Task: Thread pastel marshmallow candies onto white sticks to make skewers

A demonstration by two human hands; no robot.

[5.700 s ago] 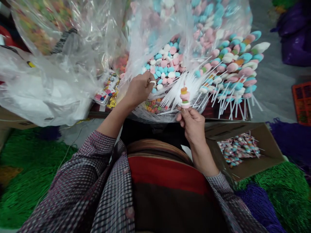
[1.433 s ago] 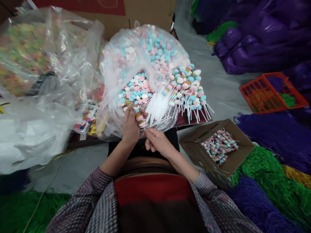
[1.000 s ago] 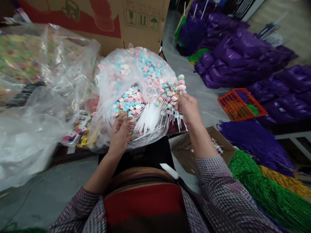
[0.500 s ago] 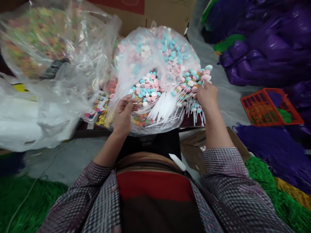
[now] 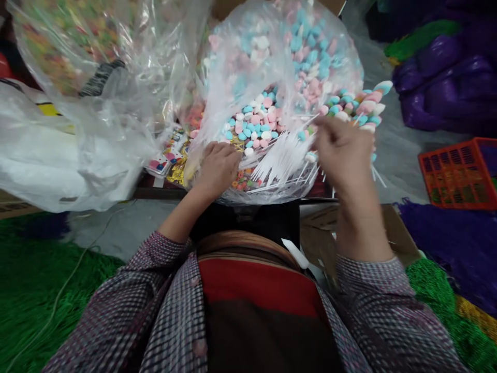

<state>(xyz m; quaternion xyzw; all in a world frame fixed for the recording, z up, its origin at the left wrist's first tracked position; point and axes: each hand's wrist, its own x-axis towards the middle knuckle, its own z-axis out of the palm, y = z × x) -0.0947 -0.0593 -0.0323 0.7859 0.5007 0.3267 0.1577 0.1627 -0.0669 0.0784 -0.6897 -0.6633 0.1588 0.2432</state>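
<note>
Left hand (image 5: 219, 167): back upward, fingers bent down beside loose sweets (image 5: 254, 124), grip not discernible; right hand (image 5: 344, 147): blurred, fingers curled near white sticks (image 5: 277, 160), partly covering piled candy skewers (image 5: 367, 107), grip unclear

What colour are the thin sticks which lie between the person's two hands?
The sticks are white; this shows best in the head view.

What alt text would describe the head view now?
The left hand is at the front of an open plastic bag of pink, blue and white candies; the blurred right hand partly hides candy skewers beside bare white sticks.
</note>
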